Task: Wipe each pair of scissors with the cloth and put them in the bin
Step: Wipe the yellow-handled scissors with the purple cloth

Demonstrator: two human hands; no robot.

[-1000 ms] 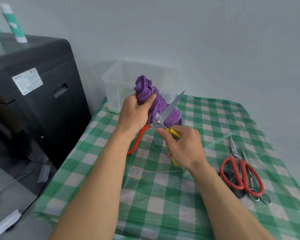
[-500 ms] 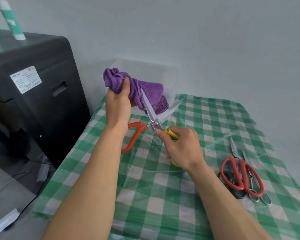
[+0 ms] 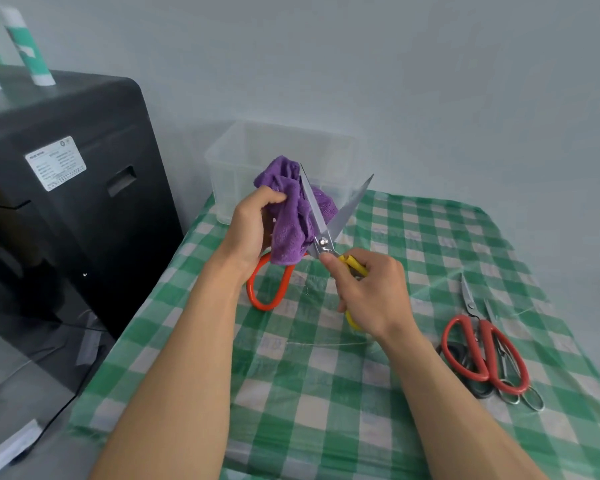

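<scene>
Orange-and-yellow-handled scissors (image 3: 323, 233), blades spread in a V, tips up, purple cloth (image 3: 288, 220) bunched against the left blade, clear plastic bin (image 3: 329, 157) just behind, red-handled scissors (image 3: 484, 348) lying closed at right atop two other pairs (image 3: 532, 400)

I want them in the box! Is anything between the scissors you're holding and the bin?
Only the purple cloth, gripped in the left hand, sits between the orange-and-yellow scissors and the clear bin. Nothing else visible blocks the way.
</scene>
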